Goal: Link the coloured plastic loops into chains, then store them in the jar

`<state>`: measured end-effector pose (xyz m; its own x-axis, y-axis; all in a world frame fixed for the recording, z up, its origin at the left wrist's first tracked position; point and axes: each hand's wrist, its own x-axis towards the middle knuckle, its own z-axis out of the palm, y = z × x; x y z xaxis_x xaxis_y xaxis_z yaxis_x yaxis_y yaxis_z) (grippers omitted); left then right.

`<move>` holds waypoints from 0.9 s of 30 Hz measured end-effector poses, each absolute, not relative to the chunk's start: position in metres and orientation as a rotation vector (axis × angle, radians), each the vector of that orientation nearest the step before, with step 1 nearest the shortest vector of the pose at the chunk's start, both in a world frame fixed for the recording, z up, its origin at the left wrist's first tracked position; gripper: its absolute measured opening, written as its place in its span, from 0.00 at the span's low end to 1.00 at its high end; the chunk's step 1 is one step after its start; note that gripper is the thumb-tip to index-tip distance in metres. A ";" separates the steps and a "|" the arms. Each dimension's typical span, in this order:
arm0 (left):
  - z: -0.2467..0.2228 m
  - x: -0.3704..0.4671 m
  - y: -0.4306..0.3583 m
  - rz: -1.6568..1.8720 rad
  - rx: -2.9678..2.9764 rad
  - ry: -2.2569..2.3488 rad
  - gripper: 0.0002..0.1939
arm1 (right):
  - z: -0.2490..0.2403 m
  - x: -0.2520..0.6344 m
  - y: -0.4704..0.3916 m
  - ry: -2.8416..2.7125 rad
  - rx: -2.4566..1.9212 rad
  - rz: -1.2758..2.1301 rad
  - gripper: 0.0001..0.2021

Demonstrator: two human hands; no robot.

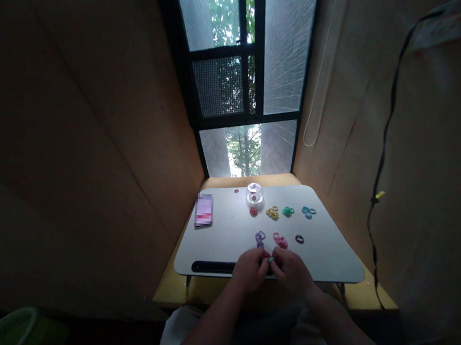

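Observation:
My left hand [250,269] and my right hand [292,271] meet at the front edge of the white folding table, fingers pinched together. Between their fingertips shows a bit of a small green hair tie [271,259]; most of it is hidden. Just beyond my hands lie purple hair ties [260,237], a pink bunch [280,240] and a dark brown one [299,239]. Farther back, a row of small piles holds red hair ties [253,212], yellow ones [272,213], green ones [287,211] and blue ones [309,212].
A clear round container [254,197] stands at the back of the white table [222,244], near a single reddish band [236,191]. At left lies a blurred pink-and-white packet [204,210]. A black slot [213,267] runs along the front edge. A cable [384,149] hangs at right.

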<state>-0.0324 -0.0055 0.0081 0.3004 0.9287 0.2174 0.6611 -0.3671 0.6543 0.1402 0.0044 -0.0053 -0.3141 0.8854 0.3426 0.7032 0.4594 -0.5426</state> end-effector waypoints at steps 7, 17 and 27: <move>0.008 -0.032 -0.005 0.797 2.129 1.427 0.09 | -0.006 0.141 0.005 -2.128 -1.313 0.387 0.07; 0.009 -0.032 -0.005 0.802 2.145 1.414 0.09 | -0.007 0.142 0.005 -2.150 -1.324 0.390 0.07; 0.006 -0.032 -0.005 0.809 2.152 1.392 0.09 | -0.005 0.141 0.005 -2.147 -1.322 0.384 0.06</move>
